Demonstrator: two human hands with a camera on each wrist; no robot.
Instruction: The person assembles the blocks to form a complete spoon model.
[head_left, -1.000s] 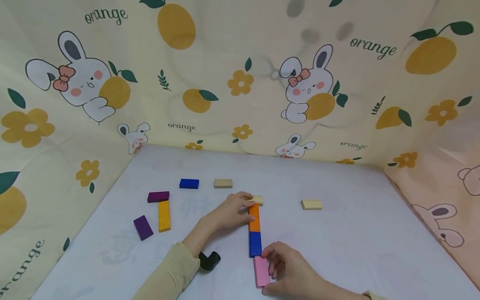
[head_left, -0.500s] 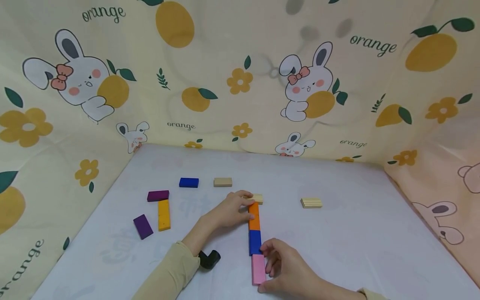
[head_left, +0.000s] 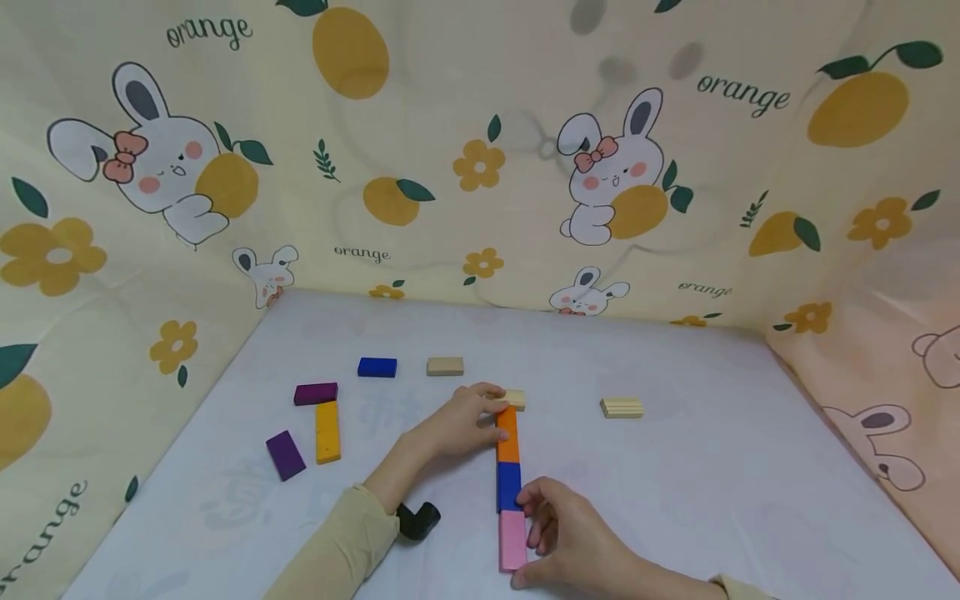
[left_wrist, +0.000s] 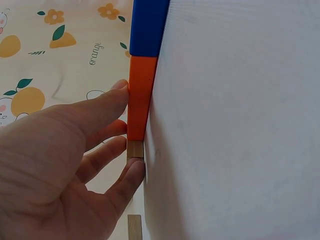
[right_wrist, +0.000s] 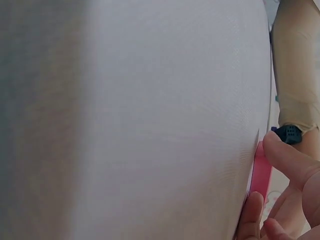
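Orange, blue and pink blocks lie end to end in a row on the white cloth. A plain wooden block lies crosswise at the row's far end. My left hand rests against the orange block's left side, thumb and fingertips beside it. In the left wrist view another fingertip touches the plain wooden block. My right hand grips the pink block lengthwise, thumb at its near end, index finger where pink meets blue.
Left of the row lie two purple blocks and a yellow block. Farther back are a blue block and a wooden block. Another wooden block lies right. A black object sits beside the left sleeve.
My right hand has shifted the pink block left, and it now lines up with the blue block. My left hand has stayed in place.
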